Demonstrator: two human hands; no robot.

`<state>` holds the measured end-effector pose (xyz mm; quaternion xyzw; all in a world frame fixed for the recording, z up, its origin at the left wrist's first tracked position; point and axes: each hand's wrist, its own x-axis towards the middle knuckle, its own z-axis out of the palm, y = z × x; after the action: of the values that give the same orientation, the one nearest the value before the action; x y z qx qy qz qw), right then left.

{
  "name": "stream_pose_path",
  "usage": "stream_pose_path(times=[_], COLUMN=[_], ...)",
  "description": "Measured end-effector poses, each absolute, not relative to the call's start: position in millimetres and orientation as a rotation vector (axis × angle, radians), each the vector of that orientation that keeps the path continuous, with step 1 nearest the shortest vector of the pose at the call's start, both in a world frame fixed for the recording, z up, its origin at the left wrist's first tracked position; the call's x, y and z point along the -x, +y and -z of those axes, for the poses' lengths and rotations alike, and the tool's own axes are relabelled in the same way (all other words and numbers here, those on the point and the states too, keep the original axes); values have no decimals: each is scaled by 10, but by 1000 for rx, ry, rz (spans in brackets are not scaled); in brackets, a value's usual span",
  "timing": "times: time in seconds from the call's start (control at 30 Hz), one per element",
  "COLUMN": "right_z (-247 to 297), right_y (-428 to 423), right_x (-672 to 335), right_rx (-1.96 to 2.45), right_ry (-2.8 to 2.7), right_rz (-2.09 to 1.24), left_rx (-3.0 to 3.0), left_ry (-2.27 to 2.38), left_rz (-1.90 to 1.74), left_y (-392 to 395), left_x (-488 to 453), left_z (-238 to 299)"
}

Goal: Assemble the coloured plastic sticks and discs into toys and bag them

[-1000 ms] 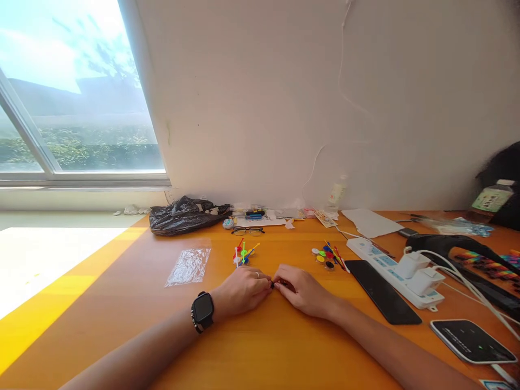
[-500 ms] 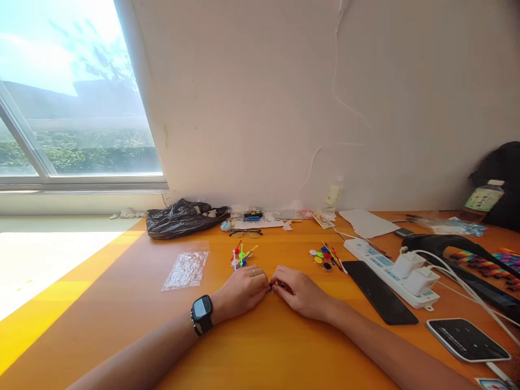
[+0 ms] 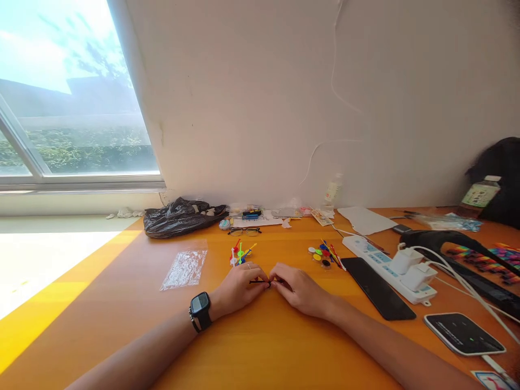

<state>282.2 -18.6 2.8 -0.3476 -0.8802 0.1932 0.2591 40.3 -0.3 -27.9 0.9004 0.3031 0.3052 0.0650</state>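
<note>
My left hand (image 3: 235, 291), with a ring and a wristwatch (image 3: 200, 304), meets my right hand (image 3: 299, 288) just above the table. Fingertips of both hands pinch a thin black plastic arrow (image 3: 257, 281), which lies roughly level between them; its right part is mostly hidden by fingers. Beyond my left hand stands a small group of colored arrow spinners (image 3: 240, 253) in red, green, white, yellow and blue. Past my right hand lie several round colored discs (image 3: 317, 257) and, beside them, loose colored arrows (image 3: 333, 254).
A clear plastic bag (image 3: 184, 269) lies at left, a black bag (image 3: 182, 218) behind it. Eyeglasses (image 3: 244, 231) rest at the back. On the right are a black phone (image 3: 377, 288), a power strip (image 3: 385, 265) with plugs and cables, and a flat black-and-white device (image 3: 463, 333).
The black arrow has come into clearer view, its shaft now showing across my left fingers. Both hands stay together with fingers slightly shifted. The view has moved a little.
</note>
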Motion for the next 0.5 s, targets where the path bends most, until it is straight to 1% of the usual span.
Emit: stream_pose_path(times=[0.5], right_z=[30], right_y=[-154], right_x=[-2843], right_rx=[985], right_ry=[-2393], right_rz=[-513], left_rx=[-2594], left_ry=[844], left_rz=[-855], left_y=[-31], left_x=[-454], left_z=[180])
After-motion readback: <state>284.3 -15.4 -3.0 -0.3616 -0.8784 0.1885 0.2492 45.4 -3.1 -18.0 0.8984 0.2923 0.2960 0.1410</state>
